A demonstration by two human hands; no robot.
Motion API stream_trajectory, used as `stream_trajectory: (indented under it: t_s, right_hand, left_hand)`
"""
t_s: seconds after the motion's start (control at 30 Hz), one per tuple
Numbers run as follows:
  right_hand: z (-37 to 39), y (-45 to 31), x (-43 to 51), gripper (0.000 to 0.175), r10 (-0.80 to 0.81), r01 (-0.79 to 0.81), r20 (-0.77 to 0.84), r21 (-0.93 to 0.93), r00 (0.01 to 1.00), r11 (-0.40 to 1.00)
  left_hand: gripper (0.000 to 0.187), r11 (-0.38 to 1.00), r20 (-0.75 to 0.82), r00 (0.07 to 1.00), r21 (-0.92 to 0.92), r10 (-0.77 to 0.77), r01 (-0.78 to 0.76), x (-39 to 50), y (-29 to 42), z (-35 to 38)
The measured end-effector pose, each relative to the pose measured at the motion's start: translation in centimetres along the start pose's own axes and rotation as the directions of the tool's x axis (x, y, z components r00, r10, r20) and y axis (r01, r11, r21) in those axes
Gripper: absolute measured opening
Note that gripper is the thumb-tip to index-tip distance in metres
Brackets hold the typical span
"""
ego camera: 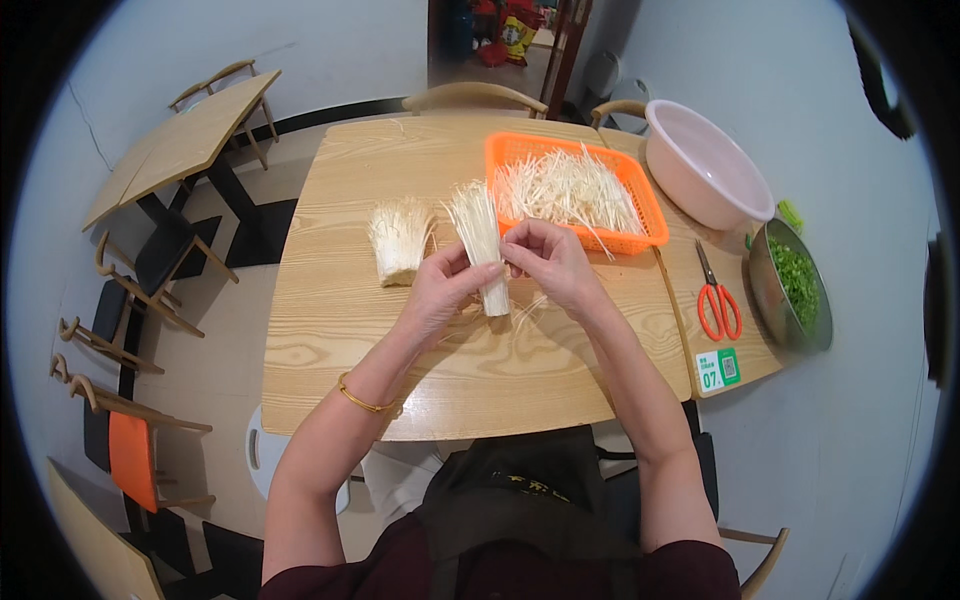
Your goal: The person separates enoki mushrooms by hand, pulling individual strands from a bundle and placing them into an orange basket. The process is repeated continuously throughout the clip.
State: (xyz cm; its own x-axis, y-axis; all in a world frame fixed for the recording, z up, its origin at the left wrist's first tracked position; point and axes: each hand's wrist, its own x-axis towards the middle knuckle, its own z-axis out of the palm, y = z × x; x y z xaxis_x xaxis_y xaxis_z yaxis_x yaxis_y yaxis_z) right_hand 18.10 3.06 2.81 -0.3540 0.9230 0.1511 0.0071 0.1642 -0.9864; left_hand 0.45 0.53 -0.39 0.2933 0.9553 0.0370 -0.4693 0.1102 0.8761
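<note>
My left hand (455, 281) grips a bundle of enoki mushrooms (480, 232) above the wooden table, its caps pointing away from me. At the bundle's right side my right hand (551, 259) has thumb and fingertips pinched together; whether a strand is between them is too small to tell. A thicker clump of enoki (397, 244) with its base still joined rests left of my left hand. Just beyond my right hand, an orange plastic basket (658, 217) holds a heap of loose enoki strands (566, 187). A few stray strands (531, 313) lie on the tabletop below my hands.
Red-handled scissors (718, 307) lie on the right-hand table (679, 262). Beside them are a metal bowl of chopped greens (795, 285), a pale pink basin (709, 165) and a green-and-white card with a printed code (718, 370). A wooden chair (476, 91) stands behind the table's far edge.
</note>
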Motion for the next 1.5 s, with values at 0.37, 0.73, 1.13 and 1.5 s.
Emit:
stream_trajectory:
  t_s: [0.37,0.73,1.13,1.5]
  right_hand:
    - [-3.2,-1.1,-1.0,0.013,-0.016,0.045,-0.081,0.375,0.997,0.926]
    - [-1.2,0.9,-0.6,0.016,0.117,-0.114,-0.029,0.077,0.993,0.990]
    - [-1.5,-0.4,-1.3,0.015,0.099,-0.058,-0.085,0.391,0.991,0.919]
    - [-0.9,0.3,-1.0,0.017,0.084,-0.083,-0.012,0.036,0.996,0.996]
  left_hand:
    - [0.032,0.994,-0.090,0.993,-0.089,-0.078,0.070,0.3,-0.1,-0.2]
    - [0.045,0.998,0.046,0.997,0.022,-0.054,0.053,-0.1,-0.5,0.9]
    - [0.035,0.980,0.026,0.992,-0.156,-0.121,0.124,-0.1,0.0,0.5]
    - [0.042,0.993,0.116,0.989,-0.068,-0.093,0.101,-0.6,-0.3,1.1]
